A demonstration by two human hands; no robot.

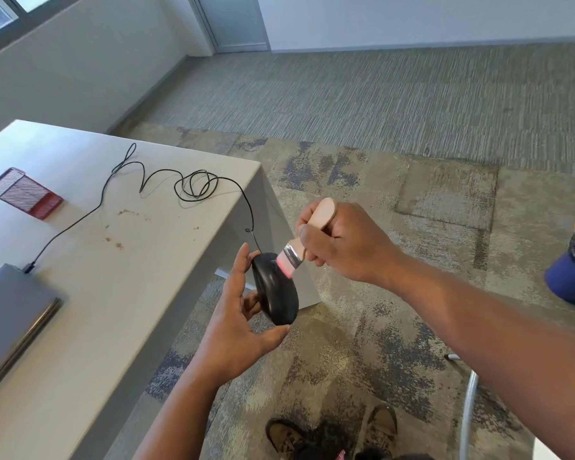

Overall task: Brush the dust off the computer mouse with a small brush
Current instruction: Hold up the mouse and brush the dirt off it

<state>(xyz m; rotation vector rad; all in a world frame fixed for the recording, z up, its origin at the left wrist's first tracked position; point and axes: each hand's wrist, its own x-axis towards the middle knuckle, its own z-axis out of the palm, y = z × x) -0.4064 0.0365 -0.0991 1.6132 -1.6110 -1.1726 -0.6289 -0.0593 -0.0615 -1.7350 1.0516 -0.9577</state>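
Head view, item one: computer mouse (pixel 275 290), black, corded, held off the edge of the table (pixel 120 260) over the carpet, probably so dust drops clear of the table; the left hand (pixel 243 327) cradles it, thumb at its near end and fingers along its far side. Its long axis runs near to far, cord end away from the person, top turned right toward the brush. Item two: small brush (pixel 297 250), wooden handle gripped in the closed right hand (pixel 341 244), pink bristles touching the mouse's front end, handle angled up and right.
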